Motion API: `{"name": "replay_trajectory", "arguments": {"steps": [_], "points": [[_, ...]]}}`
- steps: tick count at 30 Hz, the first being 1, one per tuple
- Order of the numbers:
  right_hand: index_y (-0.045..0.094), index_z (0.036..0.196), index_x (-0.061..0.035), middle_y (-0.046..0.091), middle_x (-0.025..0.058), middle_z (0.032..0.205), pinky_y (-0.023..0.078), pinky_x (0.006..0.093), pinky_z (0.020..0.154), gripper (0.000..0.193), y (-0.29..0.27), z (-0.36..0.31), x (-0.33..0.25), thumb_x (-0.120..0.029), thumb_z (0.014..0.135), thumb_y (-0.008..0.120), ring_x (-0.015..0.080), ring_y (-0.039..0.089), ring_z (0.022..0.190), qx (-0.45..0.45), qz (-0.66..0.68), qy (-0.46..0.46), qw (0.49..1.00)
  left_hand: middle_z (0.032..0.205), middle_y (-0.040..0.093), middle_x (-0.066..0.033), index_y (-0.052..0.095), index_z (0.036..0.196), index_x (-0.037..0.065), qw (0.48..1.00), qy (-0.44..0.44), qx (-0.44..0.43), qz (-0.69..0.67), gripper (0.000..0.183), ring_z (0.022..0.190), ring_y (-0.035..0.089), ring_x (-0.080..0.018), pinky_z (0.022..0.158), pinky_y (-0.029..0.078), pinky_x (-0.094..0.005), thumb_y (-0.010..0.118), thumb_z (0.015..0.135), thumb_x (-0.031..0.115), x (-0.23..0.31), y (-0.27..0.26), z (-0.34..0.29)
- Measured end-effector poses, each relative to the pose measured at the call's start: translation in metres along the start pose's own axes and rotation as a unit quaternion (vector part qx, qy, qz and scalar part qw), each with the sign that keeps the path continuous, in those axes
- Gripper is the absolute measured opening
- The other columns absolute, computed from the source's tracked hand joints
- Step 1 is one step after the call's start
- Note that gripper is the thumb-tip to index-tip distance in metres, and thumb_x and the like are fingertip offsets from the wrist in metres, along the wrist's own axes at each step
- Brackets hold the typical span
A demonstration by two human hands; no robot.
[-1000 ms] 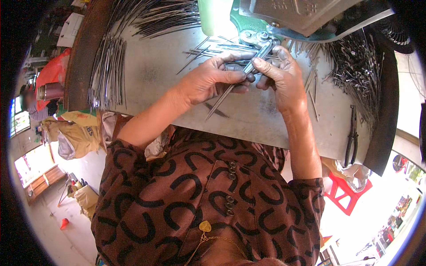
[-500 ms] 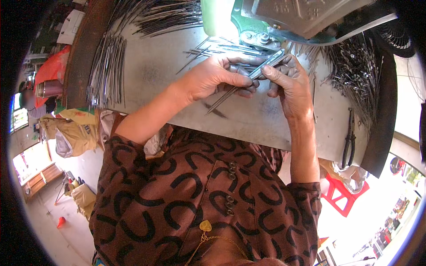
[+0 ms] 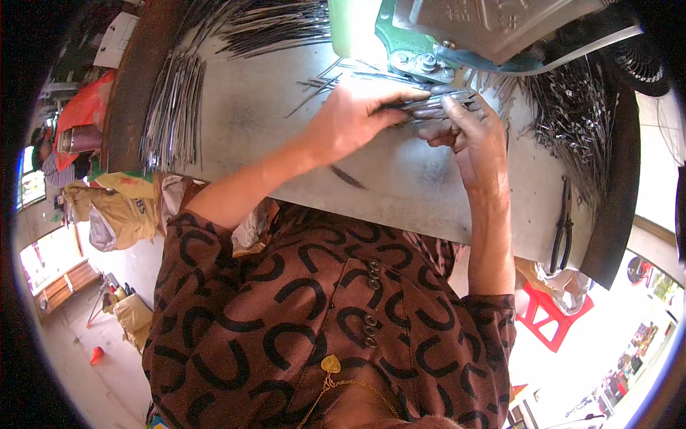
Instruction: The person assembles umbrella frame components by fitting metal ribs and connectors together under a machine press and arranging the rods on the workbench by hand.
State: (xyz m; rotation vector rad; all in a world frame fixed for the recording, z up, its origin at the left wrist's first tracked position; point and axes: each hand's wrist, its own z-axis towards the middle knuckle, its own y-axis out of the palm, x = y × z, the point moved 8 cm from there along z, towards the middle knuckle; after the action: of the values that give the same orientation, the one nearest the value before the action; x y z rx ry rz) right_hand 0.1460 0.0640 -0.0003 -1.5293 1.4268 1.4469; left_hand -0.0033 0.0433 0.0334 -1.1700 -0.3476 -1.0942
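Close in front of the green machine, several thin metal rods (image 3: 437, 107) lie bundled between my two hands. My right hand (image 3: 477, 136) grips them between thumb and fingers. My left hand (image 3: 350, 118), smeared by motion, has its blackened fingers closed at the bundle's left end; their exact grip is hard to make out. Behind it, loose rods (image 3: 325, 80) lie scattered on the grey metal tabletop (image 3: 264, 136) beneath the machine's bright light. The green machine part (image 3: 414, 43) carries bolts at its lower end.
Long rods (image 3: 175, 111) are heaped at the left, with another dark pile (image 3: 271, 28) at the far left. A tangled heap of shaped metal pieces (image 3: 572, 114) fills the right side. Black-handled pliers (image 3: 563, 225) lie near the right front edge. A metal housing (image 3: 493, 28) overhangs the far right.
The rod bundle has swung from a slant to nearly level and moved slightly away. My left hand has shifted up; its fingers are now blurred. My right hand still holds the rods.
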Motion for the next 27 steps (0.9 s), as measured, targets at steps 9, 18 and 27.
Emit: {"name": "replay_trajectory", "arguments": {"steps": [9,18,27], "points": [[0.046,0.115,0.0042,0.061,0.0217,0.108,0.054,0.038,0.081,0.024,-0.023,0.016,0.01,-0.011,0.097,0.046,0.0328,0.065,0.096,0.093,0.23,-0.046,0.968,0.091,0.066,-0.0094,0.061,0.102,-0.002,0.898,-0.222,0.101,-0.365,0.023,0.078,0.066,-0.0149,0.073,0.054,-0.0235,0.068,0.083,0.008,-0.069,-0.025,0.019],[0.044,0.119,0.0028,0.056,0.0213,0.116,0.051,0.0438,0.092,0.025,-0.024,0.015,0.012,-0.009,0.097,0.045,0.0368,0.06,0.106,0.111,0.297,-0.108,0.942,0.09,0.066,-0.0123,0.059,0.096,-0.003,0.892,-0.18,0.153,-0.385,0.017,0.083,0.067,-0.0184,0.073,0.054,-0.0254,0.066,0.083,0.006,-0.066,-0.012,0.024],[0.044,0.113,0.0045,0.057,0.0222,0.112,0.052,0.0426,0.091,0.021,-0.009,0.007,0.012,-0.01,0.097,0.045,0.0359,0.062,0.103,0.12,0.229,-0.093,0.962,0.094,0.065,-0.0127,0.056,0.101,-0.003,0.806,-0.247,0.143,-0.519,0.019,0.085,0.067,-0.0202,0.078,0.057,-0.027,0.063,0.085,0.005,-0.072,-0.005,0.012]]}}
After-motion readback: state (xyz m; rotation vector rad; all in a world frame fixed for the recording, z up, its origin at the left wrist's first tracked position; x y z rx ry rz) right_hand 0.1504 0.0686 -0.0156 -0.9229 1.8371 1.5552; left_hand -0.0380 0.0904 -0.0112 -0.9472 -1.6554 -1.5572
